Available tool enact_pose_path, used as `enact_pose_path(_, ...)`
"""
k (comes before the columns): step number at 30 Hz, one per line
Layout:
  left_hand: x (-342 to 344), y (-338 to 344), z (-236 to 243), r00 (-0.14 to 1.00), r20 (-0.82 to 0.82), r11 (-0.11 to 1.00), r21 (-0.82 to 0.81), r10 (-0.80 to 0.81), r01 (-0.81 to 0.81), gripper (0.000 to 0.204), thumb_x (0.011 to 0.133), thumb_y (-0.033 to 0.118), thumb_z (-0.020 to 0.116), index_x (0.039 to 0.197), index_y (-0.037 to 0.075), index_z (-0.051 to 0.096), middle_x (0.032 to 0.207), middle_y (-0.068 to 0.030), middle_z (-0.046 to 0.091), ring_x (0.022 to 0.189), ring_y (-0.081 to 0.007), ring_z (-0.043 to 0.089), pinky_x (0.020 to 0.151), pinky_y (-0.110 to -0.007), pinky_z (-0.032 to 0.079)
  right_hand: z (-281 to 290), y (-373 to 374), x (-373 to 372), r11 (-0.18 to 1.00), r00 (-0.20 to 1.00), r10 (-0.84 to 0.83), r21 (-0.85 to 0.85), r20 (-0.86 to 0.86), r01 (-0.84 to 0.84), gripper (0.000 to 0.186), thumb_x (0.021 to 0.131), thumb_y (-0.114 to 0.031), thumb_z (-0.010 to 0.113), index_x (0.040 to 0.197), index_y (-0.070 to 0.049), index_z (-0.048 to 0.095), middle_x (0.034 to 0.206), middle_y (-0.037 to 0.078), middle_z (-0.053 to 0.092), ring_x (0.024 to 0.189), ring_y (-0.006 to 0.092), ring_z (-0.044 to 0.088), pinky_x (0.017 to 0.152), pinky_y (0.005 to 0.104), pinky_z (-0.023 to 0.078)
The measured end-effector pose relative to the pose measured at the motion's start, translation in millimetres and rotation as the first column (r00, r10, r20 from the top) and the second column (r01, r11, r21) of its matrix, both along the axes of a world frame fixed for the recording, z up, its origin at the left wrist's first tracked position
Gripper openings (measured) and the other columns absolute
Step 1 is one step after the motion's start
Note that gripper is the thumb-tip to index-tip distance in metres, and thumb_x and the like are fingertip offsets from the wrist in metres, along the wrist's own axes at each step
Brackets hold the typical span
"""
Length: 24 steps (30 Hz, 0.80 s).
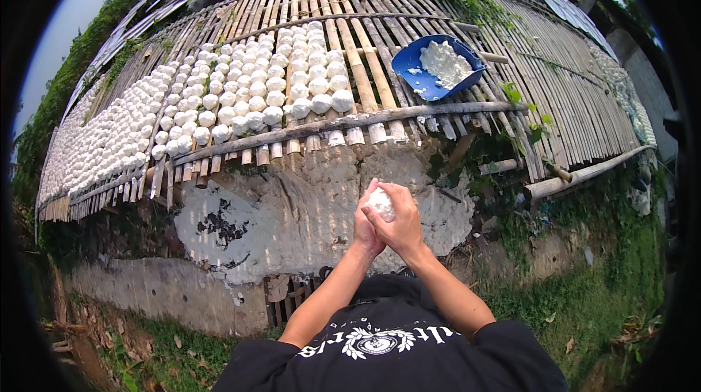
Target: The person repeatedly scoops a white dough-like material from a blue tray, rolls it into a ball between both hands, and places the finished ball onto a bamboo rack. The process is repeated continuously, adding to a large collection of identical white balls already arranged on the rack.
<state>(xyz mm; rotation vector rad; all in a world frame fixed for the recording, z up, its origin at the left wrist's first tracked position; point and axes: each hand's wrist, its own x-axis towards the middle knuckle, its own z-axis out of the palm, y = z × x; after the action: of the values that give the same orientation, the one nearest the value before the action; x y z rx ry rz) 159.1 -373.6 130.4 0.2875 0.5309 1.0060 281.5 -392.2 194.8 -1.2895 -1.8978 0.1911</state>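
Left hand [364, 228] and right hand [406, 222] cupped together, palms and fingers closed round white ball [380, 203]; part of ball shows between them. Grip in front of black shirt [431, 359], apart from bamboo rack [355, 45]. Rack lies beyond grip, round pole [431, 110] along near edge. Beyond grip, to left: rows of white lumps [258, 88] close together on slats. Beyond grip, to right: blue tub [404, 58] on slats, white paste [447, 63] inside. Under grip: pale crusted ground [310, 224].
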Motion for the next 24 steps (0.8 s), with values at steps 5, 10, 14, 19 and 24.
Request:
enact_pose_path(5, -6.6, 4.2, -14.6, 0.930, 0.323, 0.943, -0.214, -0.178, 0.255, 0.060, 0.115, 0.047, 0.045, 0.162, 0.011, 0.046, 0.147, -0.0134, 0.064, 0.134, -0.0279, 0.065, 0.113, -0.046, 0.055, -7.6, -4.4, -5.4, 0.989, 0.962, 0.045, -0.122, -0.270, -0.080, 0.055, 0.082, -0.029, 0.089, 0.131, -0.009, 0.073, 0.128, 0.018, 0.072, 0.115, 0.0357, 0.071, 0.098, 0.0473, 0.058)
enact_pose_path(10, -5.1, 16.5, -29.6, 0.940, 0.309, 0.989, 0.014, -0.144, 0.147, 0.057, 0.117, 0.050, 0.039, 0.148, 0.006, 0.057, 0.143, -0.0151, 0.066, 0.130, -0.0302, 0.067, 0.115, -0.048, 0.054, -7.6, -7.4, -8.2, 0.987, 0.978, -0.161, -0.044, -0.130, 0.156, 0.039, 0.084, -0.019, 0.089, 0.119, -0.005, 0.076, 0.118, 0.016, 0.075, 0.107, 0.0351, 0.074, 0.088, 0.0442, 0.060)
enact_pose_path(14, -0.4, 10.8, -21.6, 0.906, 0.369, 0.932, -0.207, -0.208, 0.298, 0.056, 0.115, 0.054, 0.042, 0.143, 0.008, 0.061, 0.139, -0.0128, 0.068, 0.127, -0.0291, 0.069, 0.110, -0.048, 0.057, -0.3, -1.2, -4.2, 0.990, 0.989, 0.013, -0.140, -0.149, -0.034, 0.051, 0.081, -0.029, 0.092, 0.125, -0.009, 0.075, 0.117, 0.014, 0.075, 0.112, 0.0345, 0.072, 0.094, 0.0470, 0.058)
enact_pose_path(19, 4.6, 6.3, -10.4, 0.994, 0.112, 0.995, -0.102, -0.011, 0.022, 0.059, 0.115, 0.056, 0.040, 0.145, 0.009, 0.059, 0.140, -0.0151, 0.067, 0.130, -0.0313, 0.067, 0.112, -0.050, 0.055, 7.8, -2.4, -5.7, 0.993, 0.993, -0.121, -0.017, -0.015, 0.121, 0.057, 0.076, -0.032, 0.095, 0.123, -0.007, 0.074, 0.122, 0.018, 0.073, 0.109, 0.0367, 0.073, 0.090, 0.0467, 0.060)
enact_pose_path(24, 6.1, 12.4, -18.9, 0.928, 0.333, 0.950, -0.196, -0.169, 0.243, 0.061, 0.114, 0.058, 0.038, 0.146, 0.010, 0.058, 0.141, -0.0174, 0.066, 0.132, -0.0336, 0.065, 0.114, -0.053, 0.053, 1.0, -2.1, -12.2, 0.998, 0.985, -0.053, -0.040, -0.164, 0.047, 0.054, 0.077, -0.029, 0.094, 0.120, -0.005, 0.074, 0.122, 0.020, 0.073, 0.110, 0.0382, 0.072, 0.094, 0.0461, 0.060)
